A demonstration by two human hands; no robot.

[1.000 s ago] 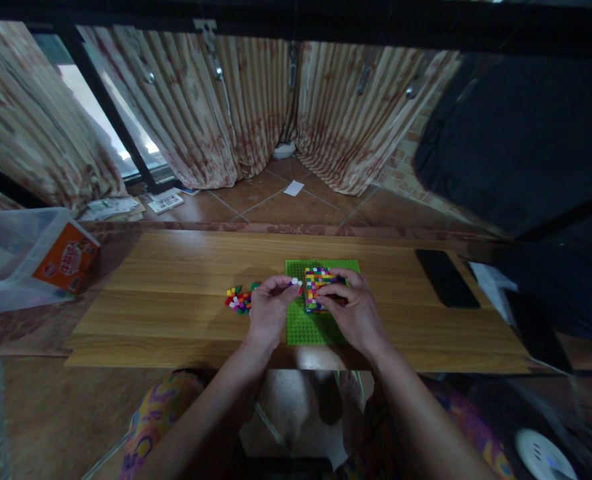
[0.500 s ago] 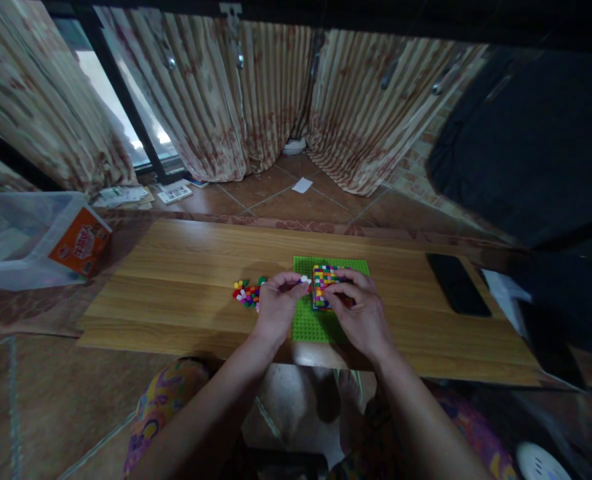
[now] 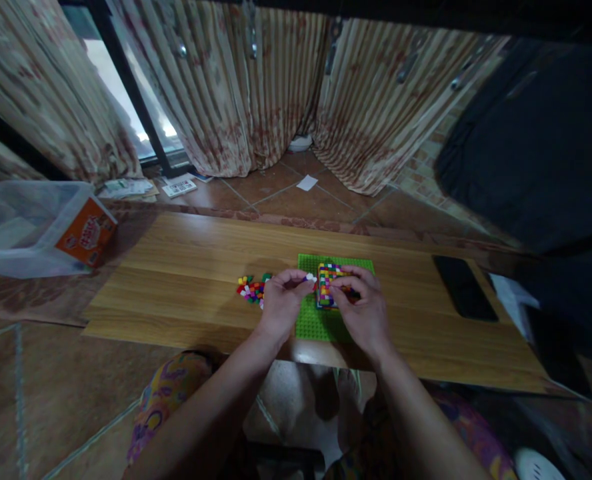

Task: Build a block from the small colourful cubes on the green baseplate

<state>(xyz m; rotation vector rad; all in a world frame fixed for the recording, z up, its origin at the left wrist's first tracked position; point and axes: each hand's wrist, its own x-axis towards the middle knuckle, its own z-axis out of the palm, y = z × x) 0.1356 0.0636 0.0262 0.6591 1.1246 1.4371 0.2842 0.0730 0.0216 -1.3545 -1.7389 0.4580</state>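
A green studded baseplate (image 3: 310,325) lies on the wooden table, bearing a block of multicoloured small bricks (image 3: 325,284). My left hand (image 3: 285,300) is closed at the left side of that block, with small white bricks (image 3: 310,277) pinched at its fingertips. Over the right part of the block is my right hand (image 3: 363,303), its fingers bent and thumb near the bricks; whatever they grip is too small to make out. Loose colourful bricks (image 3: 251,291) are piled left of my left hand, partly hidden by it.
A black phone (image 3: 465,288) lies on the wooden table (image 3: 176,280) at the right, with white paper and another dark device beyond. At the far left stands a clear plastic bin (image 3: 36,233) with an orange label. Curtains hang behind.
The whole view has shifted slightly, moving the scene a little to the right. Both hands keep nearly the same place beside and over the brick block.
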